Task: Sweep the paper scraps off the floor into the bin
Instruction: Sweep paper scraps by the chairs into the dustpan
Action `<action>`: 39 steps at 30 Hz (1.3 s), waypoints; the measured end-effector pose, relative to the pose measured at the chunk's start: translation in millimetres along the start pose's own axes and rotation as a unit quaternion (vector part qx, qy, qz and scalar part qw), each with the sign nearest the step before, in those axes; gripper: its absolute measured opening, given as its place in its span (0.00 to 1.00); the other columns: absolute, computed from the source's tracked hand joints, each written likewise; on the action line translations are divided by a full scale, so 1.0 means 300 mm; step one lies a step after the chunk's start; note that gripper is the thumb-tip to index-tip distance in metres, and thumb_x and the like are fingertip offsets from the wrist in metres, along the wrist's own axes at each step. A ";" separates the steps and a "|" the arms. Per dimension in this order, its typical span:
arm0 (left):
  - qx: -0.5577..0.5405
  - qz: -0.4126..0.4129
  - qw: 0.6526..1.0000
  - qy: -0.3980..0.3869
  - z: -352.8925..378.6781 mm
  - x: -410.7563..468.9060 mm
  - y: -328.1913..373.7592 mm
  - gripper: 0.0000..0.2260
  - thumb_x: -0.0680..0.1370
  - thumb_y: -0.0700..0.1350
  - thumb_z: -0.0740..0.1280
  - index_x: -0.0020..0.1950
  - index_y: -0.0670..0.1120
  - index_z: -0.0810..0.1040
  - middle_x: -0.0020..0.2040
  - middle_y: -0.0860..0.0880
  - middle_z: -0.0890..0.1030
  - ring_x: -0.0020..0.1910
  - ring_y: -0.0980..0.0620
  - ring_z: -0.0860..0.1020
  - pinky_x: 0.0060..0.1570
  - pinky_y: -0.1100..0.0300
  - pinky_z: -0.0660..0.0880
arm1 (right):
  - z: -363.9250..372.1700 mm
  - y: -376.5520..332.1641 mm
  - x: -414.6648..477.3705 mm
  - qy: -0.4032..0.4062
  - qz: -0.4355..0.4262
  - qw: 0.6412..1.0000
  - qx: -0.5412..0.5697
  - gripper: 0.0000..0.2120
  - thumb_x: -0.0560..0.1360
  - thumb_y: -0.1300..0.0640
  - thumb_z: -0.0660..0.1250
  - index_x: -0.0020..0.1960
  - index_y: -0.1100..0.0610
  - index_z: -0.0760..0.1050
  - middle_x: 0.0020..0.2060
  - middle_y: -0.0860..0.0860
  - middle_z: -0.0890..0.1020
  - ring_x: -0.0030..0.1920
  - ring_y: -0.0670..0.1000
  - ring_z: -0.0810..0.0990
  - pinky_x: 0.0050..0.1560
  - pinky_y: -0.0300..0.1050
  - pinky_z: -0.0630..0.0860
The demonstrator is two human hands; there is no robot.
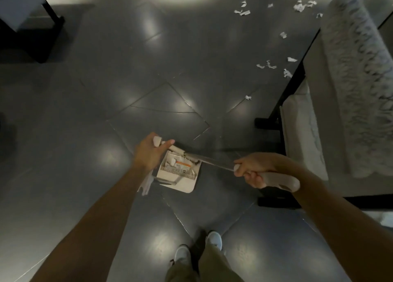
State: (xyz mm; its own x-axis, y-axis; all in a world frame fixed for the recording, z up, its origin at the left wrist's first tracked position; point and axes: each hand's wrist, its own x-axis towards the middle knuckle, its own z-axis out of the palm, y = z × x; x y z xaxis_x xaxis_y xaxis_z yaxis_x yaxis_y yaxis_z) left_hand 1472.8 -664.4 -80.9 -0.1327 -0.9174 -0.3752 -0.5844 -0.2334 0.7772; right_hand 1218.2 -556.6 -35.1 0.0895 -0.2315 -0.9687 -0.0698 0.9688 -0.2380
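A pair of pale shoes (214, 238) stands on the dark tiled floor (85, 133) at the bottom of the view. Just ahead, the right grip (254, 171), a bare hand, has its fingers curled tight round the pale handle of a broom (214, 161), whose metal shaft runs leftward to the dustpan (185, 186). The left grip (152, 152) is closed round a whitish handle end above the pan's far-left corner. The pan rests on the floor between the two arms, holding a few paper pieces (171, 160) behind its comb teeth. Further on and to the right, loose paper scraps (268, 64) lie scattered on the floor beside a dark-framed bench draped with a patterned cloth (357, 79). More scraps lie at the far top right. A dark piece of furniture (42, 47) stands far left.
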 end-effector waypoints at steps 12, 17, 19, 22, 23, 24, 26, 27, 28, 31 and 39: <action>-0.058 0.038 0.998 0.014 0.061 0.170 0.222 0.16 0.73 0.52 0.71 0.37 0.48 0.66 0.29 0.49 0.67 0.28 0.54 0.64 0.25 0.59 0.63 | -0.182 -0.130 0.004 0.112 -0.148 0.977 0.104 0.22 0.78 0.65 0.61 0.71 0.57 0.64 0.23 0.50 0.69 0.19 0.43 0.64 0.17 0.34 0.63; -0.022 0.093 0.995 -0.030 0.091 0.374 0.376 0.15 0.74 0.51 0.70 0.37 0.48 0.66 0.29 0.49 0.68 0.26 0.54 0.65 0.23 0.59 0.64 | -0.251 -0.269 0.119 0.172 -0.188 0.944 0.210 0.30 0.78 0.66 0.61 0.76 0.51 0.57 0.26 0.52 0.70 0.24 0.45 0.66 0.19 0.36 0.66; -0.008 0.106 0.994 -0.039 0.105 0.490 0.449 0.15 0.74 0.51 0.70 0.36 0.48 0.67 0.28 0.50 0.69 0.25 0.54 0.66 0.23 0.59 0.64 | -0.300 -0.365 0.153 0.189 -0.196 0.934 0.233 0.30 0.78 0.66 0.61 0.76 0.51 0.55 0.27 0.52 0.71 0.25 0.46 0.67 0.19 0.36 0.66; 0.004 0.131 0.989 -0.064 0.134 0.690 0.563 0.13 0.74 0.50 0.71 0.37 0.49 0.68 0.28 0.50 0.70 0.25 0.53 0.66 0.24 0.58 0.64 | -0.389 -0.525 0.192 0.216 -0.207 0.920 0.251 0.31 0.78 0.66 0.61 0.77 0.52 0.53 0.28 0.52 0.71 0.25 0.46 0.68 0.20 0.37 0.67; 0.018 0.143 0.986 -0.080 0.143 0.757 0.602 0.12 0.74 0.50 0.71 0.39 0.48 0.69 0.28 0.49 0.70 0.26 0.52 0.66 0.25 0.58 0.64 | -0.423 -0.579 0.199 0.229 -0.208 0.915 0.258 0.31 0.78 0.65 0.60 0.77 0.53 0.53 0.29 0.53 0.71 0.25 0.46 0.68 0.20 0.37 0.68; 0.029 0.154 0.983 -0.097 0.152 0.823 0.641 0.11 0.74 0.50 0.70 0.40 0.47 0.70 0.29 0.50 0.71 0.26 0.52 0.67 0.25 0.59 0.64 | -0.460 -0.631 0.208 0.238 -0.210 0.910 0.267 0.30 0.78 0.65 0.60 0.77 0.54 0.54 0.29 0.53 0.71 0.25 0.46 0.68 0.20 0.37 0.68; 0.050 0.167 0.977 -0.124 0.169 0.952 0.715 0.11 0.74 0.51 0.70 0.44 0.46 0.72 0.29 0.50 0.72 0.26 0.53 0.68 0.25 0.60 0.64 | -0.530 -0.724 0.222 0.249 -0.212 0.903 0.278 0.27 0.79 0.66 0.59 0.75 0.55 0.57 0.29 0.53 0.71 0.26 0.47 0.68 0.21 0.37 0.68; 0.059 0.171 0.974 -0.134 0.179 1.010 0.749 0.12 0.74 0.52 0.70 0.46 0.46 0.72 0.29 0.50 0.73 0.26 0.54 0.69 0.25 0.61 0.65 | -0.565 -0.761 0.227 0.256 -0.210 0.900 0.283 0.27 0.79 0.66 0.59 0.75 0.55 0.57 0.30 0.53 0.70 0.27 0.47 0.68 0.21 0.37 0.68; 0.065 0.177 0.972 -0.143 0.190 1.065 0.783 0.12 0.73 0.52 0.71 0.47 0.47 0.73 0.29 0.50 0.73 0.25 0.55 0.69 0.25 0.61 0.65 | -0.601 -0.793 0.236 0.263 -0.206 0.896 0.294 0.27 0.79 0.66 0.59 0.76 0.55 0.56 0.30 0.53 0.70 0.27 0.47 0.67 0.20 0.36 0.68; 0.083 0.187 0.964 -0.168 0.238 1.203 0.869 0.11 0.73 0.53 0.71 0.46 0.49 0.72 0.29 0.51 0.74 0.24 0.57 0.70 0.23 0.62 0.65 | -0.701 -0.868 0.260 0.274 -0.191 0.882 0.334 0.29 0.79 0.66 0.59 0.77 0.54 0.55 0.30 0.54 0.70 0.27 0.47 0.67 0.19 0.35 0.68; 0.153 0.189 0.938 -0.247 0.425 1.557 1.079 0.11 0.73 0.54 0.70 0.45 0.49 0.72 0.29 0.52 0.73 0.24 0.58 0.70 0.22 0.64 0.66 | -1.014 -1.037 0.385 0.298 -0.143 0.865 0.378 0.21 0.79 0.67 0.58 0.71 0.59 0.63 0.31 0.55 0.71 0.27 0.47 0.67 0.21 0.36 0.67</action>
State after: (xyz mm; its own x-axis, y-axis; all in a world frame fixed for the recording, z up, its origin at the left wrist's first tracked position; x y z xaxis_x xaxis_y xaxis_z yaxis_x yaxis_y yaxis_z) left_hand 1119.5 -1127.3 -69.0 -0.6866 -0.6374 -0.3496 -0.6137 0.2503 0.7488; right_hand 947.9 -911.8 -94.3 -0.5476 -0.2580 -0.7960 0.5601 0.5937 -0.5777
